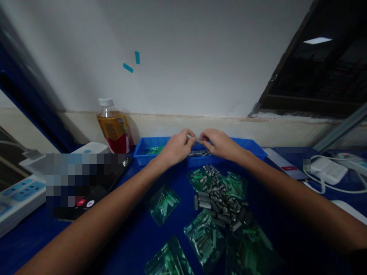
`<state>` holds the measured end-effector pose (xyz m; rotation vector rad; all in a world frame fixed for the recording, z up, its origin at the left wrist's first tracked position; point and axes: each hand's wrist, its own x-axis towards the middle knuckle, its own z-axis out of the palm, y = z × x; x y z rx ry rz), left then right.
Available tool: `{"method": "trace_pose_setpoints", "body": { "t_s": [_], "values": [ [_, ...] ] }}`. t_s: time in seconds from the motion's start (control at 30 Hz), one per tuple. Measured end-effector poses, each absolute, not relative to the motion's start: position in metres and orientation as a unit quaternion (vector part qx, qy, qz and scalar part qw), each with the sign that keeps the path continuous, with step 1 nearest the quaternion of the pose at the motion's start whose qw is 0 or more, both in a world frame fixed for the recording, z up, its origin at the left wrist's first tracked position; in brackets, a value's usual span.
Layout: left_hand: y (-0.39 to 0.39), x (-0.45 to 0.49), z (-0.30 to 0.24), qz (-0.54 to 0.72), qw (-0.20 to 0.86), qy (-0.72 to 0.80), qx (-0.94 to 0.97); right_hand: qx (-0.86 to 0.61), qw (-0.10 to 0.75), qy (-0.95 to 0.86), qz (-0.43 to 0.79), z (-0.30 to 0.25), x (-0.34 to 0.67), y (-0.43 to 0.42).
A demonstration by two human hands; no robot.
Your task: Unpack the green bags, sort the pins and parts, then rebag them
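In the head view, my left hand [176, 147] and my right hand [219, 144] meet with the fingertips together. Both are pinching one small metal pin [197, 138], each hand at one end of it. The pin is in the air between my two hands, above the blue tray [142, 152], which lies just under and behind them. Nearer to me than my hands, a pile of metal pins [219, 196] rests among green bags [164, 202]. Left of my left hand stands a bottle [114, 128], and a phone [94, 191] lies beside my left forearm.
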<state>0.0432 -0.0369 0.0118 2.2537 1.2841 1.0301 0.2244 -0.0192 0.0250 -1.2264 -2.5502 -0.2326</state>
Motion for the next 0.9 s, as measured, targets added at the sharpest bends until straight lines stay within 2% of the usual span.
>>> {"method": "trace_pose_setpoints", "body": {
  "t_s": [0.13, 0.27, 0.43, 0.77, 0.9],
  "values": [
    [-0.035, 0.032, 0.020, 0.325, 0.077, 0.501, 0.798, -0.488, 0.029, -0.871, -0.046, 0.020, 0.222, 0.000],
    [-0.030, 0.026, 0.018, 0.280, 0.041, 0.503, 0.816, -0.486, 0.000, -0.872, -0.047, 0.016, 0.207, 0.010],
    [-0.030, 0.027, 0.018, 0.252, 0.051, 0.492, 0.832, -0.487, -0.024, -0.872, -0.045, 0.014, 0.184, 0.009],
    [-0.108, 0.041, -0.006, 0.157, 0.045, 0.379, 0.911, -0.472, 0.034, -0.881, 0.026, 0.019, 0.190, -0.003],
    [-0.118, 0.035, -0.020, 0.146, 0.049, 0.388, 0.909, -0.463, 0.149, -0.874, 0.003, 0.021, 0.204, -0.027]
  ]
}}
